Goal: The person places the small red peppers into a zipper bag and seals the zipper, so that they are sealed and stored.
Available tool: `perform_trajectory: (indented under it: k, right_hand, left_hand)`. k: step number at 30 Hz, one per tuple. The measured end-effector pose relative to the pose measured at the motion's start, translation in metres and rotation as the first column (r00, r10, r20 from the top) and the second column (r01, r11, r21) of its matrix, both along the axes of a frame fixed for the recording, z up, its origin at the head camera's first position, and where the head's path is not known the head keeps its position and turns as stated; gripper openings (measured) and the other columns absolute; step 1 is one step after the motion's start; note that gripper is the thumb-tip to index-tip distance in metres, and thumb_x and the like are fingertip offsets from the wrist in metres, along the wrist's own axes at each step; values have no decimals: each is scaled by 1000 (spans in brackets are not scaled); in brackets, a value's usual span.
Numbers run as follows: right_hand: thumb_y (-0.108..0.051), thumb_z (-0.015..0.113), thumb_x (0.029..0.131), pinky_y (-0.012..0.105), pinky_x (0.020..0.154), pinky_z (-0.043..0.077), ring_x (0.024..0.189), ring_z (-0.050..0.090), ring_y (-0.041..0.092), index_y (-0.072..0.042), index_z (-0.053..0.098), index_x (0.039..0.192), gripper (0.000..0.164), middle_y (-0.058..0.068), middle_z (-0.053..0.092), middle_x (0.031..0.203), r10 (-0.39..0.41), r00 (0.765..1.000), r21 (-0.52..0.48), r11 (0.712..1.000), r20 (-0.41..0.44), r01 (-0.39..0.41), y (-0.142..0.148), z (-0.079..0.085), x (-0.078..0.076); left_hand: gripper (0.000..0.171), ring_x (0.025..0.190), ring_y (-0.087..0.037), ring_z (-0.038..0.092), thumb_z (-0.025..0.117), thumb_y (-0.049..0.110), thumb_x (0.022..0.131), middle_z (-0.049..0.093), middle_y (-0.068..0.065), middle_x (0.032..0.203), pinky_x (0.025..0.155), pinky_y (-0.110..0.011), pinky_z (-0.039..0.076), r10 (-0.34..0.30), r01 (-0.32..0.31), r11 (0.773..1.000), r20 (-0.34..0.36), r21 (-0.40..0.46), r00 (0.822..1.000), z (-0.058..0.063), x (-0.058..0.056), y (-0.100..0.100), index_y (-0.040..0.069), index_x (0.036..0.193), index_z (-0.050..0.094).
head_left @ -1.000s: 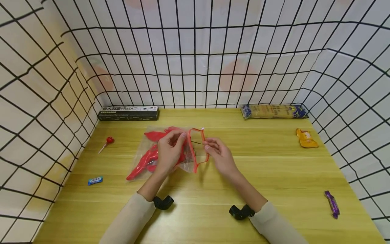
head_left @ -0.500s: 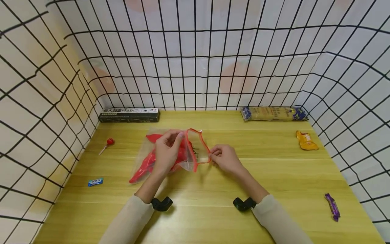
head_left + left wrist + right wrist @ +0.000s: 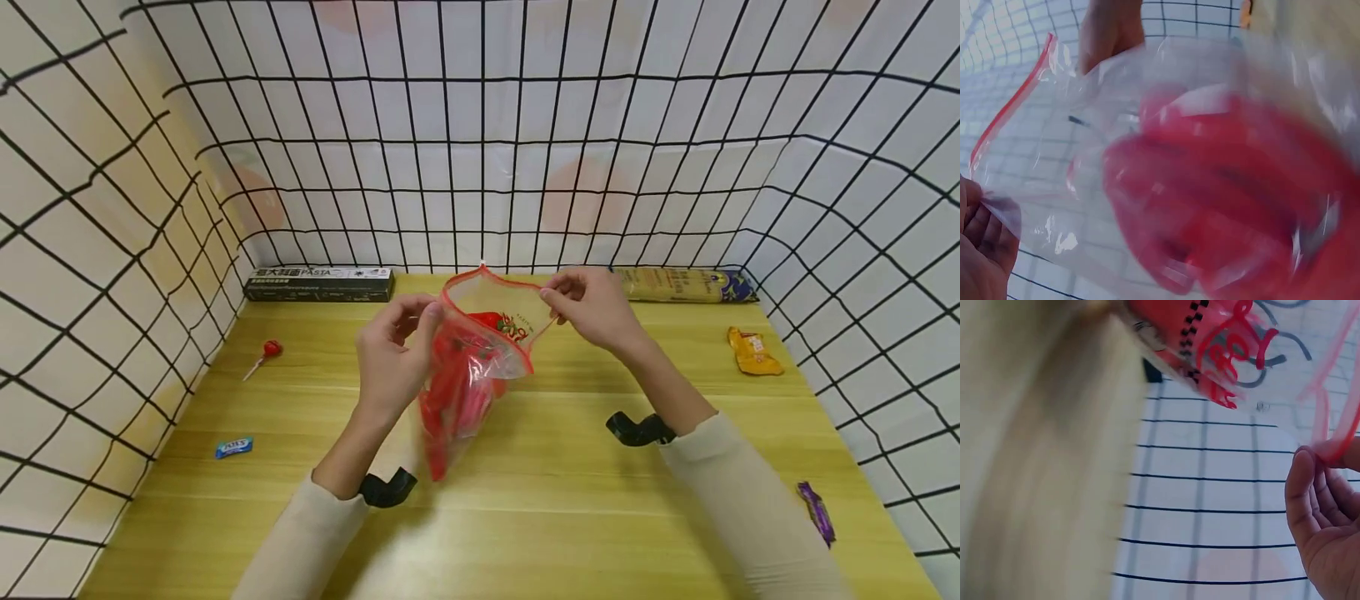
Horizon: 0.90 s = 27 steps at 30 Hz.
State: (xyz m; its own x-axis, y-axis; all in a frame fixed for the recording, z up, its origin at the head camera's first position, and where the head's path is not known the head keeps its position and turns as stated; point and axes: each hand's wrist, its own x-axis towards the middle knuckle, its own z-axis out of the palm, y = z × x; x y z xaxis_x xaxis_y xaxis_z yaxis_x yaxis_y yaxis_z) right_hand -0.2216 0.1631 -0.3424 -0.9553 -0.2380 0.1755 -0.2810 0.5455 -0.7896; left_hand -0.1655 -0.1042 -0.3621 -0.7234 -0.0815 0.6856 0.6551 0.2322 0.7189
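A clear zip bag (image 3: 480, 367) with a red zip strip hangs tilted above the table, its mouth spread and facing up. Inside lie several long red objects (image 3: 438, 417) that look like chili peppers, blurred in the left wrist view. My left hand (image 3: 396, 354) pinches the near-left edge of the mouth between thumb and fingers. On the opposite side, my right hand (image 3: 592, 307) pinches the far-right edge. The right wrist view shows its thumb and fingertips on the red strip (image 3: 1338, 447). Red lettering (image 3: 1229, 350) is printed on the bag.
At the back stand a black pasta box (image 3: 318, 284) and a yellow noodle packet (image 3: 675, 284), partly behind my right hand. A red lollipop (image 3: 267, 354) and blue candy (image 3: 234, 447) lie left; an orange packet (image 3: 753, 351) and purple candy (image 3: 816, 512) lie right. Black wire mesh (image 3: 480, 150) surrounds the table.
The bag has lifted and swung from lying leftward to hanging, its mouth turned upward and opened wider. My right hand has moved up and right; the left has shifted slightly up and left.
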Motion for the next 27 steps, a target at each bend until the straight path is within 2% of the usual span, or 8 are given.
perform_trajectory:
  k: [3, 7, 10, 14, 17, 20, 24, 27]
  right_hand:
    - [-30, 64, 95, 33, 61, 55, 70, 66, 23, -12, 70, 100, 19, 9, 70, 82, 29, 998, 3, 1000, -57, -29, -1, 21, -7]
    - [-33, 66, 93, 36, 66, 55, 72, 65, 23, -14, 71, 99, 21, 8, 70, 85, 138, 987, 10, 990, -86, -138, -8, 44, -11]
    - [-35, 66, 92, 36, 73, 55, 78, 66, 18, -17, 72, 99, 20, 3, 70, 89, 245, 967, 32, 969, -68, -244, -13, 56, -7]
    - [-34, 67, 92, 34, 77, 54, 83, 66, 12, -21, 72, 99, 16, -4, 69, 95, 328, 943, 104, 941, -57, -321, -14, 62, -3]
    - [-31, 68, 92, 33, 76, 53, 82, 64, 12, -20, 72, 98, 13, -4, 69, 96, 335, 941, 112, 938, -51, -327, -10, 62, -3]
    - [-29, 68, 92, 32, 77, 53, 83, 64, 14, -19, 72, 97, 12, -2, 69, 96, 332, 943, 90, 940, -34, -328, -7, 61, -4]
    - [-29, 68, 92, 32, 79, 55, 85, 65, 15, -19, 73, 99, 14, -1, 70, 97, 324, 946, 79, 943, -16, -322, -4, 60, -9]
    - [-30, 68, 92, 34, 82, 54, 88, 65, 14, -18, 73, 100, 16, 0, 71, 99, 294, 956, 85, 953, -8, -292, -2, 58, -17]
  left_hand:
    - [10, 78, -14, 68, 69, 13, 90, 72, -5, 88, 78, -28, 58, 14, -30, 995, -160, -95, 987, 13, 9, 8, 5, 96, 71]
    - [9, 79, -13, 68, 72, 8, 86, 73, -5, 90, 74, -24, 57, -5, -76, 971, -339, -226, 941, 24, 23, 25, 4, 94, 72]
    - [13, 82, -12, 68, 75, 7, 84, 73, -4, 90, 75, -23, 56, -50, -68, 956, -389, -284, 920, 27, 31, 35, 5, 96, 72]
    - [11, 82, -14, 67, 75, 7, 84, 72, -3, 88, 77, -24, 55, -28, -71, 967, -379, -244, 925, 28, 27, 30, 5, 94, 72]
    - [12, 86, -15, 64, 70, 5, 88, 70, -9, 92, 80, -26, 53, 41, -67, 993, -237, -101, 971, 28, 15, 15, 0, 99, 69]
    - [21, 98, -14, 61, 62, 6, 94, 66, -15, 107, 89, -27, 51, -7, 6, 1000, 41, 27, 999, 29, 2, -3, -4, 112, 65]
    - [27, 107, -18, 62, 59, 14, 97, 66, -17, 116, 96, -28, 50, -186, 163, 982, 356, 93, 916, 27, -9, -16, -1, 119, 64]
    - [24, 98, -28, 66, 62, 18, 96, 69, -16, 102, 91, -31, 54, -242, 197, 969, 407, 148, 881, 26, -13, -16, 0, 111, 67]
